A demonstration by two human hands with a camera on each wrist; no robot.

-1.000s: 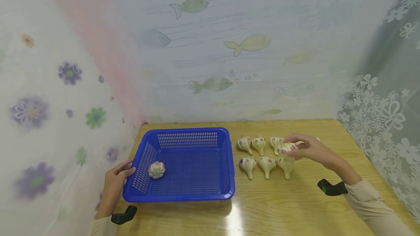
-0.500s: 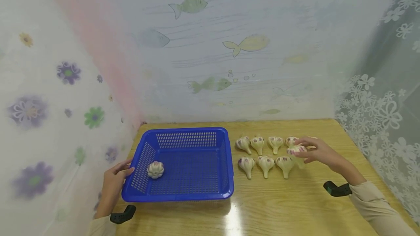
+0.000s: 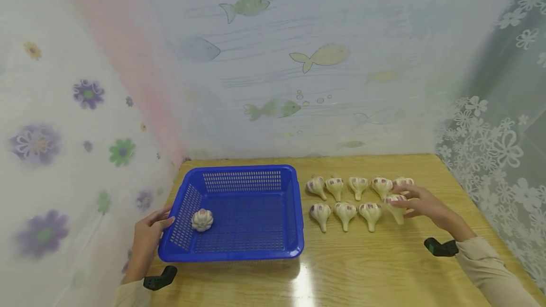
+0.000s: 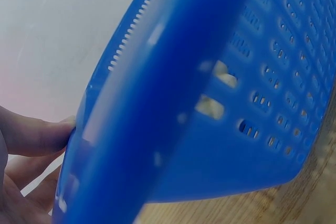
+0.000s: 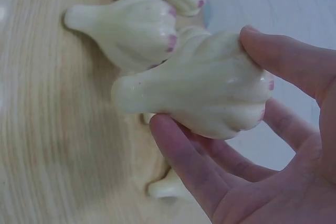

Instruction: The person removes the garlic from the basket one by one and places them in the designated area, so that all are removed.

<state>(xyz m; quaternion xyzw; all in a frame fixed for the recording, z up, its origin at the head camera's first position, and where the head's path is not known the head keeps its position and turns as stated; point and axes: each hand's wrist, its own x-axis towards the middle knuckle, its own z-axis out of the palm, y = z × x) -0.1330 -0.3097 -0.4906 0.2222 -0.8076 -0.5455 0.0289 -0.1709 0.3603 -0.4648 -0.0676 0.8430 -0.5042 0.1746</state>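
Observation:
My left hand (image 3: 147,238) grips the left rim of a blue plastic basket (image 3: 239,255), its thumb against the rim (image 4: 68,145) in the left wrist view. One garlic bulb (image 3: 202,220) sits inside, toward the basket's left side. Between the thumb and fingers of my right hand (image 3: 426,206) is a purple-marked garlic bulb (image 5: 210,87), its stem pointing away from the palm. This bulb is at the right end of the front row of garlic bulbs (image 3: 346,214). Behind lies another row of garlic bulbs (image 3: 359,187), the rightmost partly hidden by my right fingers.
Everything stands on a wood-grain table (image 3: 354,269). A wall with fish drawings (image 3: 273,84) rises behind its far edge. Flowered sheets hang close on the left and right. A black device (image 3: 441,247) sits at my right wrist, and another (image 3: 160,278) at my left.
My right hand has carried its garlic bulb rightward and nearer to me, from over the back row to the front row's right end. My left hand stays on the basket.

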